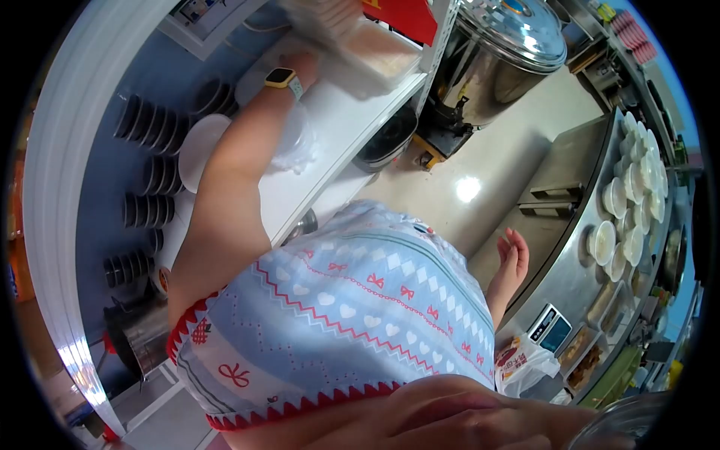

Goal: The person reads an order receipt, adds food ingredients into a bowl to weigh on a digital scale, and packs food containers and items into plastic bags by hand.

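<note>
My left hand [304, 66], with a yellow-cased watch [281, 77] on its wrist, reaches over the white shelf [337, 124]. It lies beside a stack of clear containers [375, 49], and its fingers are blurred and partly hidden. A clear plastic bag [296, 142] rests on the shelf below the wrist. Near the steel counter, my right hand [513, 259] hangs in the air with its fingers slightly curled and apart, holding nothing.
A large steel pot [491, 64] stands on a low stand beyond the shelf. White bowls [601, 242] cover part of the steel counter [574, 247], near a scale [550, 330] and food trays [585, 360]. Stacked dark bowls [150, 124] line the shelf's left side.
</note>
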Demonstrator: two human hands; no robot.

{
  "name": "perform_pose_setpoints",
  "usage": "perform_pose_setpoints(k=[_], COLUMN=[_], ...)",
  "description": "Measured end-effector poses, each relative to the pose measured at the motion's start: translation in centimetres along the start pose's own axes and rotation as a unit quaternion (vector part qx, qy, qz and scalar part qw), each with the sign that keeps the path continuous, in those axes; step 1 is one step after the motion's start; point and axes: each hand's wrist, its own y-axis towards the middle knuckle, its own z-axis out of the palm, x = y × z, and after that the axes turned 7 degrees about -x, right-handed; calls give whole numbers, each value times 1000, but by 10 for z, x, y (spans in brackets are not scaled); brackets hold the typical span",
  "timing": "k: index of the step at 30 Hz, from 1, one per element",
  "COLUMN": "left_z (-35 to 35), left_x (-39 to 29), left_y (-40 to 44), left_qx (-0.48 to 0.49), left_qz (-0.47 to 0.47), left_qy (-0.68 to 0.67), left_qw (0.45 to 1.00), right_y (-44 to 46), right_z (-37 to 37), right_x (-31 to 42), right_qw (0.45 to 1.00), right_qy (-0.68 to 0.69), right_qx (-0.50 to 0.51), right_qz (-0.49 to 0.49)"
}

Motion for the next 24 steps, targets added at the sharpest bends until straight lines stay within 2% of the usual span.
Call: perform_pose_setpoints(k=[3, 5, 8, 11, 12, 13, 14, 15, 17, 18, 19, 21, 22, 23, 24], left_z=[5, 3, -51, -124, -149, -176, -220, -248, -280, -291, -289, -270, -253, -275, -279], left_x=[-14, -10, -9, -20, -26, -32, -64, -82, -140, -174, -198, -264, -302, -363, -404], left_y=[6, 2, -17, -71, -87, -104, -132, -148, -184, -195, -180, -162, -155, -170, -178], left_qx=[15, -78, -98, -81, -72, -62, -42, -21, -85, -100, -76, -35, -36, -132, -112], left_qz=[15, 30, 123, 124, 112, 100, -13, 0, -13, 25, 82, 210, 349, 521, 622], left_qy=[9, -65, -71, -192, -232, -261, -241, -286, -433, -470, -517, -603, -569, -475, -438], left_qw=[1000, 994, 985, 970, 964, 958, 970, 958, 897, 877, 849, 769, 744, 697, 639], right_y=[2, 3, 4, 10, 10, 11, 10, 13, 4, -2, 1, 0, -3, -10, -17], right_z=[3, -1, -7, -7, -6, -9, -6, -9, -15, -19, -9, -27, -45, -68, -89], right_x=[4, 6, 4, 6, -7, 12, 21, 32, 43, 39, 41, 75, 80, 90, 93], right_qw=[1000, 999, 999, 997, 995, 987, 972, 948, 881, 843, 828, 807, 811, 796, 818], right_qy=[8, 7, -4, 9, 55, 51, 98, 148, 262, 327, 370, 469, 511, 568, 557], right_qx=[-18, -6, -5, 41, 61, 104, 128, 158, 210, 236, 244, 166, 145, 128, 34], right_qz=[2, 33, 31, 67, 49, 110, 173, 233, 333, 357, 344, 320, 243, 164, 137])
